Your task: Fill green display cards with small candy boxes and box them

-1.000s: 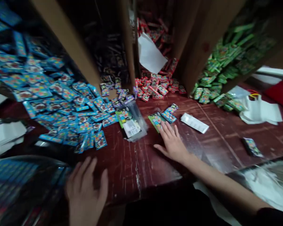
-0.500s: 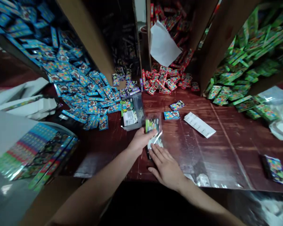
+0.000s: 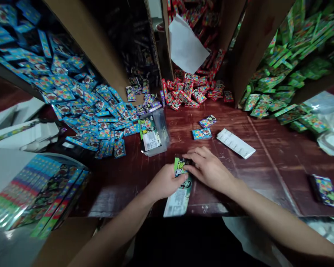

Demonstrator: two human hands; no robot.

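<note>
Green packet (image 3: 180, 167) sits at the near middle of the table (image 3: 267, 174), its lower part in a clear sleeve (image 3: 177, 198) with a white label that hangs over the near edge. Left hand (image 3: 164, 182) has fingers curled and clamped on the packet's left side. Right hand (image 3: 210, 170) has fingers together, pinching its top right. Just beyond is a clear box (image 3: 152, 135) holding a green card. Two loose packets (image 3: 202, 133) and a white strip (image 3: 235, 143) lie far right of the hands. Blue pile (image 3: 94, 107) is far left, red pile (image 3: 191, 91) far centre, green pile (image 3: 278, 89) far right. A dark packet (image 3: 325, 191) is near right.
</note>
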